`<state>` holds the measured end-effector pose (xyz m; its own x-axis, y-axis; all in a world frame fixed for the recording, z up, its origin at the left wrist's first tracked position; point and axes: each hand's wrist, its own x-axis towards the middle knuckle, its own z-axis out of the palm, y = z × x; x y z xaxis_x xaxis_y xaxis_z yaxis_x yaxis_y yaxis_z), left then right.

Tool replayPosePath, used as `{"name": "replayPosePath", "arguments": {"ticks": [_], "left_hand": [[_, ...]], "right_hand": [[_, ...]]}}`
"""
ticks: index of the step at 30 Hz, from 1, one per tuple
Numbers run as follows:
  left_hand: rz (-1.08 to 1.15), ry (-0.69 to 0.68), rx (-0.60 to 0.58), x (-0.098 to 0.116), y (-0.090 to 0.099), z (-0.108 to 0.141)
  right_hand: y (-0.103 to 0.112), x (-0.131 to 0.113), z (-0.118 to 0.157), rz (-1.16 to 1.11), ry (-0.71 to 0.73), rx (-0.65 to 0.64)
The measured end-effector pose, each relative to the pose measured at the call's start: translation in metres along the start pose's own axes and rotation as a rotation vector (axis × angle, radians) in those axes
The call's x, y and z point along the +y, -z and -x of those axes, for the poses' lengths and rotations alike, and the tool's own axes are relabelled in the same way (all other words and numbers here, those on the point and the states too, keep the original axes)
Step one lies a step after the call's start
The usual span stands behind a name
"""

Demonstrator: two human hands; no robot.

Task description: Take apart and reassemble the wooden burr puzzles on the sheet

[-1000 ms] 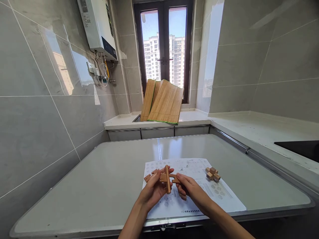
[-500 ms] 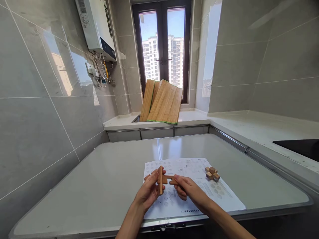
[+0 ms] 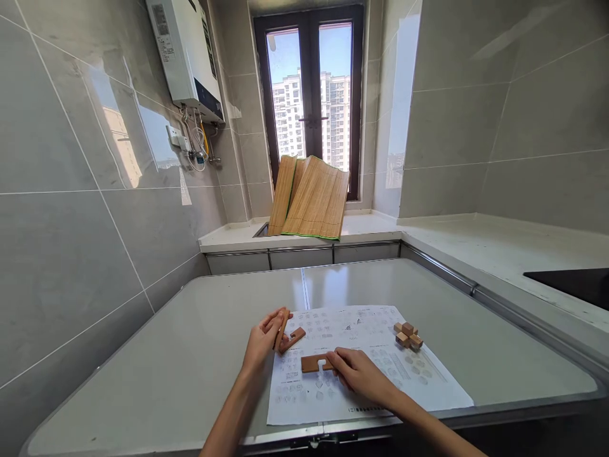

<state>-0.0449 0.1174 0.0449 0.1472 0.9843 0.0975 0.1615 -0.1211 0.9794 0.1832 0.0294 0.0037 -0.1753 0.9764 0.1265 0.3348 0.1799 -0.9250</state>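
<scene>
Left hand [image 3: 261,346] is closing in a partial curl, thumb and fingers pinching a slim wooden piece [image 3: 282,329] on a tilt over the left edge of the printed sheet [image 3: 354,327]. A second notched piece [image 3: 294,339] is sitting just beside those fingers, angling toward the sheet's far edge; can't tell if the hand is gripping it too or if it is lying on the paper. Right hand [image 3: 356,374] is pinching the right end of a flat brown piece [image 3: 311,364], fingers mostly folded; this one is running lengthwise left to right over the sheet's middle, its notch facing the table's near edge. An interlocked block cluster [image 3: 408,336] is resting at the sheet's right edge, toward the far right corner, well apart from both hands. The sheet is lying on the pale table [image 3: 166,368], its near edge reaching close to the table's near edge. Past the table's far edge, a bamboo mat [image 3: 316,200] is standing folded before the window [image 3: 311,95].
</scene>
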Motion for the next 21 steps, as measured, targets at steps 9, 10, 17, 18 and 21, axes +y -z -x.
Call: {"name": "replayPosePath", "arguments": {"ticks": [9, 10, 17, 18, 21], "left_hand": [[-0.470, -0.092, -0.033, -0.040, -0.004, -0.059], [-0.507, -0.110, -0.043, -0.042, -0.005, -0.061], [-0.685, -0.204, -0.069, -0.051, -0.005, -0.064], [-0.700, -0.212, -0.071, -0.052, -0.005, -0.064], [-0.736, -0.237, -0.076, -0.053, -0.006, -0.064]], "right_hand": [[-0.015, -0.004, -0.053, 0.009, -0.208, -0.236], [-0.015, -0.003, -0.059, 0.005, -0.241, -0.259], [-0.020, 0.001, -0.094, 0.121, -0.370, -0.258], [-0.022, 0.000, -0.097, 0.160, -0.380, -0.253], [-0.026, -0.006, -0.104, 0.314, -0.406, -0.254]]}}
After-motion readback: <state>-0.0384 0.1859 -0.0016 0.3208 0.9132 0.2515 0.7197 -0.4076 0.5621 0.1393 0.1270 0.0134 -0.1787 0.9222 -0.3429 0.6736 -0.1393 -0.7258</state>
